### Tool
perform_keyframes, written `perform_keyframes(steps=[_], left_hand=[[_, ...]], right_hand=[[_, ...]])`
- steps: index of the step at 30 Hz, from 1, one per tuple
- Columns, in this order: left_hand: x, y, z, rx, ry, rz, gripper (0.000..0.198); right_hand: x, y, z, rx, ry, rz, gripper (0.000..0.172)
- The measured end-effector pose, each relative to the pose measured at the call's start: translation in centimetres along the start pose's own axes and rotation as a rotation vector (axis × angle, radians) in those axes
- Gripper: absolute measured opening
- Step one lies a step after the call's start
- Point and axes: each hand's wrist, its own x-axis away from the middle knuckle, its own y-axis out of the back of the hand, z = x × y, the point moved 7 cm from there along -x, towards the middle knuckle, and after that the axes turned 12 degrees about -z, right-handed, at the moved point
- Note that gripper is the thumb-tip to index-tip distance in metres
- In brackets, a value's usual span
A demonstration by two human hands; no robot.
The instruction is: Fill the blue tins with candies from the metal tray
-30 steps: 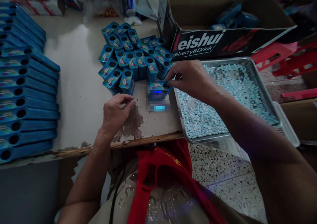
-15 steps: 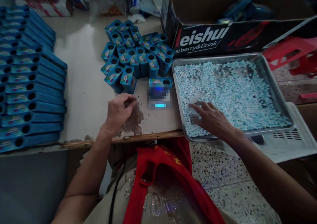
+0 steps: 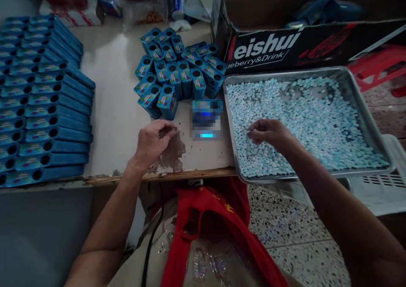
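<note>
My right fingers (image 3: pixel 261 124) are bunched over the left part of the metal tray (image 3: pixel 369 105), above the pale blue pieces (image 3: pixel 304 135); I cannot tell whether any are pinched between them. My left fingers (image 3: pixel 158 125) curl by the desk (image 3: pixel 117 97) at centre left, thumb near forefinger; whether the tips meet I cannot tell.

The desk's worn front edge crosses the lower middle, and the tray's near rim reaches past it. I have bare room between the stacked blue boxes (image 3: pixel 68 130) at left and the loose upright boxes (image 3: pixel 173 73) at upper centre. The black carton (image 3: pixel 266 48) closes off the tray's far side.

At the centre, just left of the tray, is a single blue box (image 3: pixel 203 105), partly pixelated, its top's long axis running left to right, dark hole at the right end. The tray's long axis also runs across the frame.
</note>
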Motion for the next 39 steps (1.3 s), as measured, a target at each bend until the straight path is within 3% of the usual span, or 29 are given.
perform_keyframes(steps=[3,8,11,14,18,22,24,26,29,32,36,39], left_hand=[[-0.5,-1.1,-0.8,0.017,0.0,0.023,0.008],[-1.3,-2.3,-2.3,0.027,-0.079,0.035,0.012],[-1.3,-1.8,-1.6,0.007,-0.087,0.036,0.014],[-1.1,-0.9,-0.8,-0.014,-0.073,0.021,0.015],[-1.0,-0.4,-0.6,0.001,-0.077,0.011,0.017],[-1.1,-0.5,-0.6,0.012,-0.071,0.008,0.018],[-1.1,-0.5,-0.5,0.015,-0.064,0.011,0.017],[-0.9,-0.5,-0.3,0.015,-0.059,0.019,0.016],[-0.6,-0.4,-0.3,-0.003,-0.056,0.027,0.013],[-0.3,-0.3,-0.6,-0.018,-0.051,0.039,0.011],[-0.1,-0.6,-1.4,-0.015,-0.064,0.056,0.011],[-0.1,-0.8,-2.0,-0.017,-0.077,0.061,0.012]], right_hand=[[0.1,-0.9,5.4,0.131,0.187,-0.002,0.022],[0.4,-3.6,16.3,0.412,0.649,-0.038,0.009],[0.5,-5.5,19.2,0.555,0.82,-0.015,0.009],[0.8,-7.1,19.9,0.638,0.891,0.037,0.016],[1.4,-7.5,20.1,0.646,0.89,0.021,0.02],[0.2,-4.8,18.6,0.68,0.846,-0.162,0.022],[-1.4,-3.1,16.0,0.767,0.786,-0.237,0.022],[-3.0,-2.1,12.5,0.842,0.713,-0.226,0.022],[-3.5,-2.7,7.4,0.862,0.711,-0.096,0.041],[-1.8,-3.6,4.3,0.927,0.753,-0.081,0.055],[0.9,-3.0,3.1,0.994,0.723,-0.057,0.033],[1.6,-1.2,3.2,0.876,0.608,0.0,0.017]])
